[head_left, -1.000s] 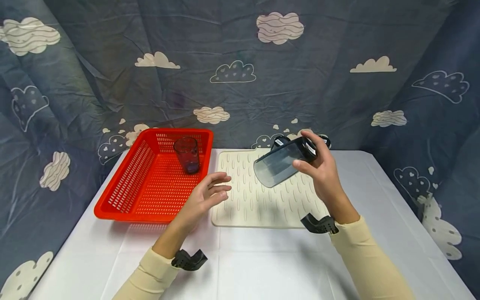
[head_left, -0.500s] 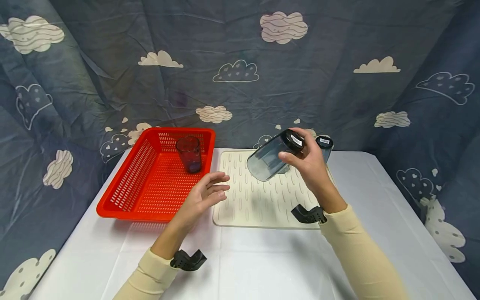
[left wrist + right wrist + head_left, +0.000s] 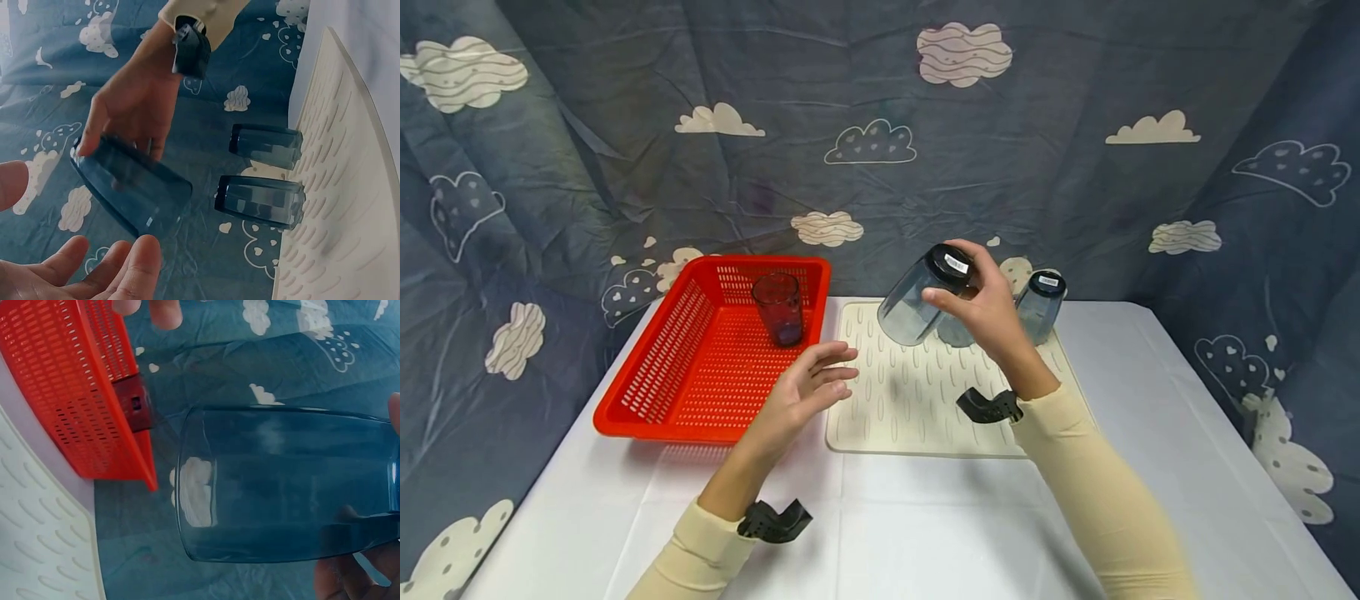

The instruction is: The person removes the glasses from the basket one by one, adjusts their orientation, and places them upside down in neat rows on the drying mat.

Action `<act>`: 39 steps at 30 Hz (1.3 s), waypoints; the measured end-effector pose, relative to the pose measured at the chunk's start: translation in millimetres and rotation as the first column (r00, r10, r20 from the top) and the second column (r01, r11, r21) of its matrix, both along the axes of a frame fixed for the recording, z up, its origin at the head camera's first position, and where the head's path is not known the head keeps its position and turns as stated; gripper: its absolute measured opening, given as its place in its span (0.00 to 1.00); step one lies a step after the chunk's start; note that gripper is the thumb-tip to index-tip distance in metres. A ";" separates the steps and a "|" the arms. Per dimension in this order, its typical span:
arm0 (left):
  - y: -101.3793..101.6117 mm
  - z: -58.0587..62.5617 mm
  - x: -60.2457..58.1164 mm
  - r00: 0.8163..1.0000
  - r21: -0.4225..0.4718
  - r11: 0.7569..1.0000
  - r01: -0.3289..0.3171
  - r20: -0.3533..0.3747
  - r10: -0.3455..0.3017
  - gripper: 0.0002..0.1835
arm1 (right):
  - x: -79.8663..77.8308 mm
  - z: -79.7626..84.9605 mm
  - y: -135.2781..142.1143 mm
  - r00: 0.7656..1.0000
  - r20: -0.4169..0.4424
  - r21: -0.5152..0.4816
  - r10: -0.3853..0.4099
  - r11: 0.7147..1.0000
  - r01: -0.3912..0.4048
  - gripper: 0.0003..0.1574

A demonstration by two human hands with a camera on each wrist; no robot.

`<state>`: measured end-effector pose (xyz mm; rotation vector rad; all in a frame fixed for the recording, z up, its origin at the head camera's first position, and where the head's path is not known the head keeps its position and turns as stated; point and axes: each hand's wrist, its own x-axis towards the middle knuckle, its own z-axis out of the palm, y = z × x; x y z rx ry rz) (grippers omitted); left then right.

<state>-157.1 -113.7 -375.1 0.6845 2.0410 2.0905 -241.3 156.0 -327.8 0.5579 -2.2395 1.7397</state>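
Note:
My right hand [image 3: 992,321] grips a blue-grey drinking glass [image 3: 913,304] around its dark base, where a white label shows. The glass is tilted, mouth pointing down and left, over the cream ridged mat [image 3: 895,417]. Its clear wall [image 3: 281,481] fills much of the right wrist view. Two similar glasses stand upside down at the mat's back right: one [image 3: 1040,310] at the edge, the other [image 3: 955,332] partly hidden behind the right hand and held glass. My left hand [image 3: 797,400], fingers relaxed and holding nothing, hovers between the red basket [image 3: 700,435] and the mat.
A dark glass [image 3: 780,310], purplish against the red, leans upright in the basket's back right corner. White cloth [image 3: 902,533] covers the table. A dark cloud-print curtain [image 3: 1030,75] hangs behind and along both sides.
My right hand has carried the glass left and slightly up, away from the two standing glasses, which now show more. The left hand has stayed nearly still.

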 end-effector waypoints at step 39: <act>-6.9 0.8 -1.9 1.000 0.016 1.000 -0.010 -0.003 0.010 0.26 | -70.4 -41.6 -38.1 0.981 0.166 0.281 -0.103 0.958 0.053 0.51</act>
